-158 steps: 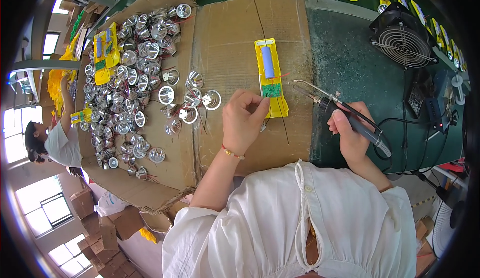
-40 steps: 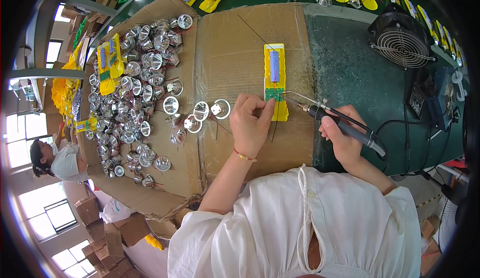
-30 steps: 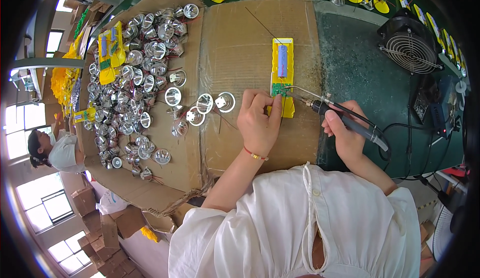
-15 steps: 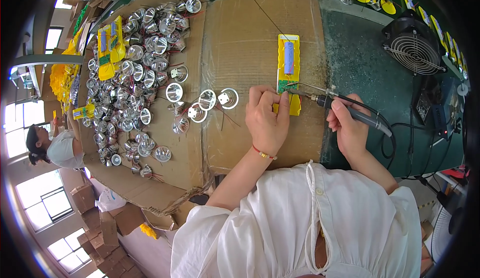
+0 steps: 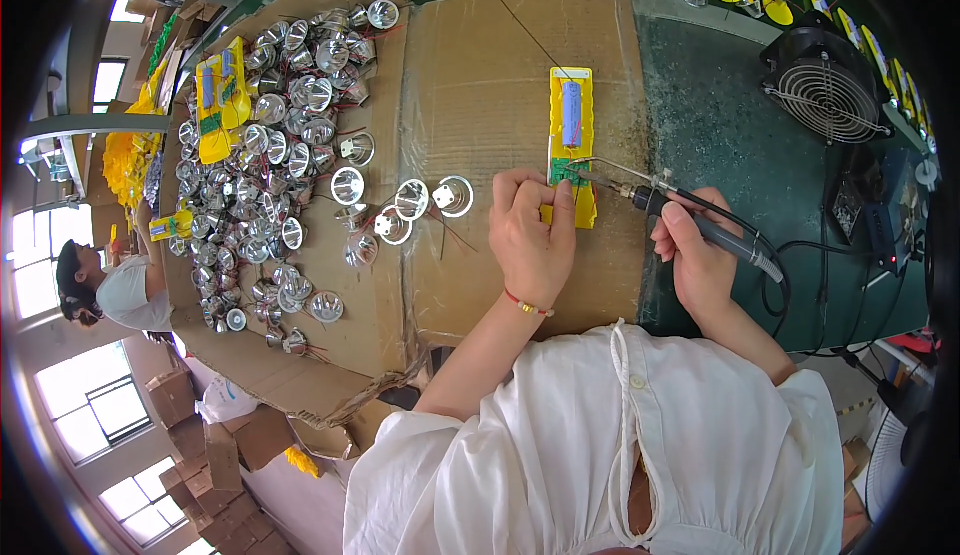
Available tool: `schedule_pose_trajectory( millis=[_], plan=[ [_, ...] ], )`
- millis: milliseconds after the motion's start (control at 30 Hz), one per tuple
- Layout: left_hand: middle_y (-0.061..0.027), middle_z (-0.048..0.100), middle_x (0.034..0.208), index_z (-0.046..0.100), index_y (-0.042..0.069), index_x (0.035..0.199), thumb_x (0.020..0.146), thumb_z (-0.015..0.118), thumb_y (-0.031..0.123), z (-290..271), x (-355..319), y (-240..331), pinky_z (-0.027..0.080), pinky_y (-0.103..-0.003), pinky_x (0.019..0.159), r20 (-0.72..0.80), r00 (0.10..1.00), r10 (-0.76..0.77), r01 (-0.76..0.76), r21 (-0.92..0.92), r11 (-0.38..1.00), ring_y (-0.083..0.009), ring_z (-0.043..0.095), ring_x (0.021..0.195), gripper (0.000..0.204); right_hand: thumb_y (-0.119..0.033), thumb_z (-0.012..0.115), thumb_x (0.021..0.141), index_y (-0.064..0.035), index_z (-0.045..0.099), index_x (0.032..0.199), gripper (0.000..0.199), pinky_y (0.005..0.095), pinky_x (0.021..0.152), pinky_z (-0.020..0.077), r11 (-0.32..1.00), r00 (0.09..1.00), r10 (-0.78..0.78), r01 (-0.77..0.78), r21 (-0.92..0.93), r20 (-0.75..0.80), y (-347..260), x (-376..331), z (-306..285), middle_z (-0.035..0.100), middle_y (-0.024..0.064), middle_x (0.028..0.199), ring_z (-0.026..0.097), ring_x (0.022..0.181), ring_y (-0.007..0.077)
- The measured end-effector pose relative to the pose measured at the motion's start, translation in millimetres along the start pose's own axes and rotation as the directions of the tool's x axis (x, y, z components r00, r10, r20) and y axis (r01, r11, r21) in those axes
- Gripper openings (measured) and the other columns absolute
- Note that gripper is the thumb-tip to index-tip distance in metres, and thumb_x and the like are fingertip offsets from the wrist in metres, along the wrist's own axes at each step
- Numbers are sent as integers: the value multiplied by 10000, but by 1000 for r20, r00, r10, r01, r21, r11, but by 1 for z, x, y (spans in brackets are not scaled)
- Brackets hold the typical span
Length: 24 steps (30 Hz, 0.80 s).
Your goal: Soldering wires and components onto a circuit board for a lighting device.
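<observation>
Yellow casing (image 5: 587,205) lay on cardboard (image 5: 470,85), 1 battery (image 5: 571,115) and green board (image 5: 559,169) inside; soldering seemed unfinished. Your right hand (image 5: 703,260) gripped the soldering iron (image 5: 727,243) by the board; your left hand (image 5: 533,235) pinched nearly closed, its hold unclear. Reflectors (image 5: 453,197) lay loose.

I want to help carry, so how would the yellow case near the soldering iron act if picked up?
The yellow case would probably stay stiff, since it looks like moulded plastic. The end with the blue battery may feel heavier. The thin black wire might wobble, sticking out past the edge.
</observation>
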<state>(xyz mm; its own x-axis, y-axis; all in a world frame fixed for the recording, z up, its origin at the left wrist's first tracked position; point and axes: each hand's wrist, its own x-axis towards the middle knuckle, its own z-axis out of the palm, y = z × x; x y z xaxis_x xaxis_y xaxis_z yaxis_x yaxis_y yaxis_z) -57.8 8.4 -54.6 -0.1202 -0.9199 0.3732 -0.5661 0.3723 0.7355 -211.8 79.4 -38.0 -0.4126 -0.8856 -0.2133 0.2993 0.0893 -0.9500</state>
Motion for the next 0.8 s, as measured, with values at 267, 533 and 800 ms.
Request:
schedule_pose_trajectory(
  millis=[267, 533, 800],
  plan=[
    [-90, 537, 833, 547, 22, 762, 750, 676, 83, -8, 5, 1, 425, -274, 537, 63, 995, -79, 85, -91, 992, -170, 535, 687, 144, -132, 612, 828, -11, 530, 867, 151, 187, 456, 403, 998, 997, -66, 67, 20, -38, -8, 2, -18, 578, 70, 642, 520, 515, 86],
    [-139, 581, 557, 609, 20, 631, 727, 624, 155, -8, 63, -5, 469, -325, 497, 458, 885, -88, 61, 72, 996, -257, 592, 497, 166, -131, 586, 838, -11, 526, 857, 136, 178, 446, 382, 995, 978, -88, 80, -53, -186, -4, 4, -64, 566, 65, 629, 500, 499, 78],
    [-158, 549, 1084, 577, 81, 1066, 610, 739, 409, 73, 263, -5, 458, -394, 818, 73, 994, 86, -106, 342, 934, -291, 554, 974, 584, -115, 589, 833, -6, 520, 867, 134, 187, 452, 394, 999, 987, -53, 51, -13, -154, -7, -1, -62, 574, 71, 641, 519, 515, 81]
  ],
)
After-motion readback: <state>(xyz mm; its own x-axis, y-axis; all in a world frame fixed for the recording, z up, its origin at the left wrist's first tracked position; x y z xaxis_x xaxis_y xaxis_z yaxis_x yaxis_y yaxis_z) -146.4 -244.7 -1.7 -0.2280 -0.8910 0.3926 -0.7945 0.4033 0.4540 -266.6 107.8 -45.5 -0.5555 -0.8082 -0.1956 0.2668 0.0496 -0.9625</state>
